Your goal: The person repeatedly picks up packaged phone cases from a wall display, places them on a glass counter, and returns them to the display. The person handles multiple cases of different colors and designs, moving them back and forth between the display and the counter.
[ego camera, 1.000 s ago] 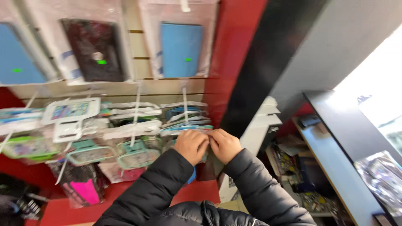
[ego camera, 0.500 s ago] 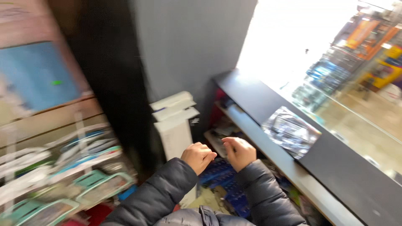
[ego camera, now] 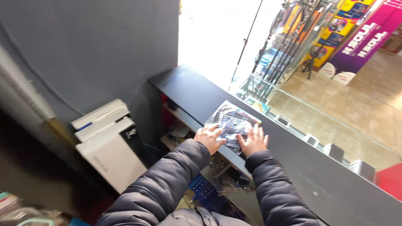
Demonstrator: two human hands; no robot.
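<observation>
The packet (ego camera: 233, 124), a flat clear-wrapped pack with dark contents, lies on the dark table (ego camera: 293, 167), near its front edge and just above the open shelf (ego camera: 184, 121) below. I see both hands on its near end. My left hand (ego camera: 209, 137) rests on the near-left corner with the fingers curled over the edge, thumb side toward the shelf. My right hand (ego camera: 253, 140) lies flat on the near-right part, fingers spread and pointing away from me. Neither grip is closed around the packet; both press or steady it from above, as far as I can tell, and nothing is lifted.

The packet's long axis runs away from me and slightly to the right, roughly across the table's width. It lies straight ahead of both hands, the far half uncovered. The two hands are about equally near; the left sits closer to the table's edge.

The table runs as a long strip from upper left to lower right. To the right of the packet it is bare dark surface, so there is room that way. Beyond the far edge stands a glass pane (ego camera: 318, 100) with small dark items along its foot. To the left, white boxes (ego camera: 106, 142) stand against a grey wall (ego camera: 92, 50), well apart from the hands. Under the table the shelf holds clutter I cannot make out.
</observation>
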